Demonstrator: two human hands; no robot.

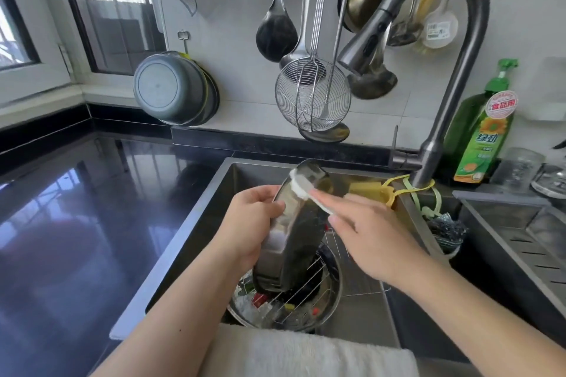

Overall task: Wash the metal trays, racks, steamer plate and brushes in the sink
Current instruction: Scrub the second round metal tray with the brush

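Note:
Over the sink (196, 223) my left hand (254, 223) grips the left rim of a deep metal tray (300, 239), which stands tilted on its end. My right hand (370, 236) holds the handle of a white brush (303, 184), and the brush head lies against the tray's upper edge. Below the tray sits a round metal basin (332, 294) with a wire rack (306, 297) and small red and yellow bits inside. Another wire rack (358, 269) lies on the sink floor to the right.
A grey faucet (441, 55) arches over the sink from the right. Green dish soap (481, 131) stands behind it, with a yellow sponge (367, 188) on the sink's back edge. Ladles and a wire skimmer (312, 95) hang on the wall. A white towel (306, 352) drapes the front edge. Black counter (76, 223) lies left.

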